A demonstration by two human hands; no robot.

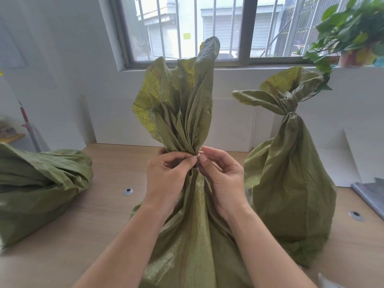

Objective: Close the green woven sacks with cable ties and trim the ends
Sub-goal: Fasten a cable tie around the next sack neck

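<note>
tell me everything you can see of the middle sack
The middle sack is olive-green woven plastic, crinkled and upright, its base out of frame. Its neck is gathered tight; above it the top fans upward, showing a yellower inside. The left hand and right hand pinch a small white tie at the neck.

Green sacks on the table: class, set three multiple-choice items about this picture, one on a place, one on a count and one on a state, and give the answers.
1. Where is the plant?
A) on the windowsill, at the right
B) on the floor
C) on a chair

2. How many green sacks show?
A) two
B) three
C) five

3. How is the neck of the right sack?
A) spread wide open
B) gathered tight
C) cut off

Answers:
1 A, its pot stands on the sill.
2 B, there is a left sack, a middle sack and the right sack.
3 B, the cloth is cinched narrow above the full body.
</note>
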